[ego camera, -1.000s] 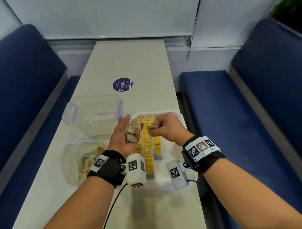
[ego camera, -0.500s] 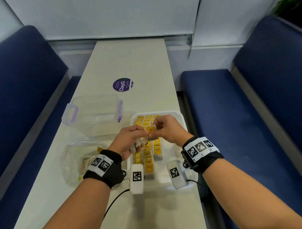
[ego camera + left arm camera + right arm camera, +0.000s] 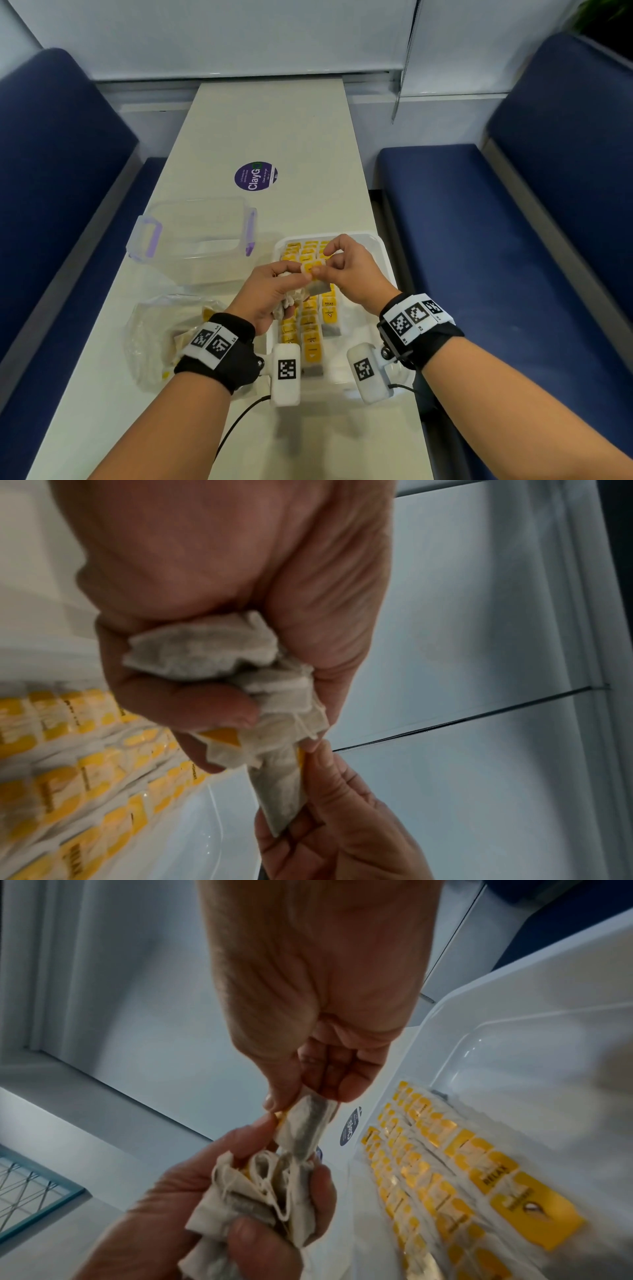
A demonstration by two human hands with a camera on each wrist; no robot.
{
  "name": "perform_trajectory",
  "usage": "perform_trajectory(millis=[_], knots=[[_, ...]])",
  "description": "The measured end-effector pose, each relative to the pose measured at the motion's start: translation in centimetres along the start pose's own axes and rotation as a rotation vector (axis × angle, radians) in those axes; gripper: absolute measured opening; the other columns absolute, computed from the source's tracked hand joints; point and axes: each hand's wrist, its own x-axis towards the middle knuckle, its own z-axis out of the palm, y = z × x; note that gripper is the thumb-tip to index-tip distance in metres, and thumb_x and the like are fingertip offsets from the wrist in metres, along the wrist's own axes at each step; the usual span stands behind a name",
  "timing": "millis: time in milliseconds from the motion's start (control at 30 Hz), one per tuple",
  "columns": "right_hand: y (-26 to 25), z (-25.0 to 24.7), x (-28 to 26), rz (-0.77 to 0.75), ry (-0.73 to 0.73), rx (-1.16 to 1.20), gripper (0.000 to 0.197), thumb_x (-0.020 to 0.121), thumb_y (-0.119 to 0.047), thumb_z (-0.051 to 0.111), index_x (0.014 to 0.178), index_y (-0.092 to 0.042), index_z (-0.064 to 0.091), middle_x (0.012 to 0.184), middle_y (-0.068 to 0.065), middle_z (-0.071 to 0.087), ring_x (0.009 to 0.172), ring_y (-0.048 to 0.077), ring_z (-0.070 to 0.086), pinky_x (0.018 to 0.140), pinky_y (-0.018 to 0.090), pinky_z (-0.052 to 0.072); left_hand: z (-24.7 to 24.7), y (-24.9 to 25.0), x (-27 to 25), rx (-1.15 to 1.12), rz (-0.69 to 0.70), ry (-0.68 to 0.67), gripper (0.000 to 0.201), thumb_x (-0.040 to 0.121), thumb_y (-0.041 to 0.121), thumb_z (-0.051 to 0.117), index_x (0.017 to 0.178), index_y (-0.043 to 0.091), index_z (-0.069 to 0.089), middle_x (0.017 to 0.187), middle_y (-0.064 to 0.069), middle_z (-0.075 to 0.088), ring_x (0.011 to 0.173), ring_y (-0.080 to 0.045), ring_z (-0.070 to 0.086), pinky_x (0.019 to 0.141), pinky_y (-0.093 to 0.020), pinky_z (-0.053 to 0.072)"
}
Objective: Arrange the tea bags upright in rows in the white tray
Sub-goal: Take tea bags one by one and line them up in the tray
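Observation:
The white tray [image 3: 382,255] sits at the table's right edge with rows of yellow-tagged tea bags [image 3: 310,330] filling its left part. My left hand [image 3: 274,291] hovers over the tray's left side, fingers curled round a bunch of loose tea bags [image 3: 219,656]. My right hand [image 3: 339,270] meets it and pinches a single tea bag [image 3: 313,270] by its yellow tag end, the left thumb touching it too. That single tea bag [image 3: 304,1131] hangs between both hands. The tray's right part [image 3: 534,1069] is bare.
An empty clear plastic box [image 3: 191,236] with purple clips stands left of the tray. A clear plastic bag [image 3: 164,337] with more tea bags lies on the table near my left wrist. A purple round sticker [image 3: 255,177] is farther back. Blue benches flank the narrow table.
The hands came together over the tray. My right hand, which held a bag apart from the left, now pinches one bag right at the left hand's fingertips.

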Motion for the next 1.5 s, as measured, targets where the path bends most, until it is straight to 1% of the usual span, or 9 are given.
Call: perform_trajectory(millis=[67, 167, 233, 333, 500, 700, 867, 1000, 1500], knots=[[0.2, 0.1, 0.1, -0.006, 0.041, 0.014, 0.029, 0.083, -0.01, 0.072, 0.085, -0.017, 0.044, 0.058, 0.004, 0.058, 0.059, 0.022, 0.054, 0.056, 0.029, 0.043, 0.0, -0.1, 0.2, -0.002, 0.006, 0.008, 0.009, 0.084, 0.012, 0.075, 0.081, 0.014, 0.066, 0.077, -0.014, 0.059, 0.078, -0.033, 0.055, 0.044, -0.021, 0.037], [0.1, 0.2, 0.2, -0.072, 0.067, -0.056, 0.03, 0.081, -0.009, 0.074, 0.074, -0.019, 0.046, 0.053, -0.006, 0.048, 0.047, 0.006, 0.045, 0.053, 0.022, 0.042, 0.0, -0.1, 0.5, -0.028, 0.007, 0.048, 0.012, 0.084, 0.012, 0.075, 0.083, 0.013, 0.063, 0.076, -0.014, 0.06, 0.078, -0.033, 0.056, 0.043, -0.022, 0.037], [-0.1, 0.3, 0.2, -0.112, 0.035, -0.109, 0.029, 0.08, -0.005, 0.074, 0.07, -0.02, 0.051, 0.06, -0.005, 0.054, 0.053, 0.002, 0.054, 0.058, 0.021, 0.048, -0.1, 0.0, 0.5, -0.042, 0.011, 0.066, 0.012, 0.084, 0.013, 0.075, 0.082, 0.014, 0.063, 0.079, -0.015, 0.061, 0.077, -0.032, 0.056, 0.044, -0.022, 0.038], [-0.1, 0.4, 0.2, -0.126, 0.021, -0.187, 0.025, 0.079, -0.006, 0.074, 0.071, -0.023, 0.058, 0.074, 0.001, 0.065, 0.073, 0.018, 0.066, 0.072, 0.032, 0.056, -0.1, 0.2, 0.4, -0.028, 0.019, 0.047, 0.007, 0.084, 0.015, 0.075, 0.082, 0.014, 0.069, 0.079, -0.015, 0.062, 0.074, -0.031, 0.056, 0.044, -0.022, 0.038], [0.1, 0.3, 0.0, -0.071, -0.009, -0.229, 0.023, 0.08, -0.009, 0.075, 0.071, -0.023, 0.059, 0.065, -0.007, 0.058, 0.056, 0.0, 0.052, 0.061, 0.016, 0.048, 0.0, 0.1, 0.3, 0.002, -0.001, 0.03, 0.005, 0.085, 0.016, 0.074, 0.084, 0.014, 0.07, 0.079, -0.014, 0.062, 0.077, -0.032, 0.059, 0.042, -0.021, 0.038], [3.2, 0.2, -0.2, 0.255, -0.079, -0.41, 0.019, 0.073, -0.003, 0.076, 0.07, -0.017, 0.063, 0.072, -0.001, 0.062, 0.068, 0.015, 0.061, 0.073, 0.034, 0.058, -0.6, -0.3, 0.4, -0.05, -0.056, 0.083, 0.013, 0.086, 0.02, 0.074, 0.096, 0.012, 0.07, 0.081, -0.009, 0.062, 0.076, -0.03, 0.067, 0.043, -0.019, 0.038], [4.6, 0.5, -1.0, 0.419, -0.221, -0.492, 0.024, 0.073, 0.005, 0.073, 0.068, -0.015, 0.061, 0.072, 0.005, 0.063, 0.062, 0.02, 0.064, 0.063, 0.029, 0.059, -1.0, -0.6, 0.5, -0.071, -0.082, 0.076, 0.011, 0.086, 0.019, 0.074, 0.094, 0.013, 0.067, 0.073, -0.007, 0.062, 0.073, -0.028, 0.068, 0.042, -0.019, 0.039], [5.1, 1.2, -1.0, 0.451, -0.276, -0.542, 0.026, 0.073, 0.007, 0.074, 0.069, -0.014, 0.06, 0.078, 0.007, 0.063, 0.07, 0.025, 0.068, 0.072, 0.036, 0.061, -1.2, -0.8, 0.5, -0.098, -0.091, 0.069, 0.012, 0.086, 0.018, 0.073, 0.094, 0.012, 0.066, 0.069, -0.007, 0.062, 0.07, -0.027, 0.068, 0.042, -0.018, 0.038], [5.6, 2.6, -0.6, 0.465, -0.179, -0.621, 0.023, 0.073, -0.008, 0.077, 0.069, -0.015, 0.055, 0.08, 0.008, 0.066, 0.076, 0.028, 0.072, 0.074, 0.04, 0.06, -1.7, -1.2, 0.8, -0.119, -0.109, 0.067, 0.01, 0.086, 0.019, 0.073, 0.09, 0.014, 0.066, 0.068, -0.008, 0.063, 0.067, -0.025, 0.069, 0.043, -0.018, 0.04]])
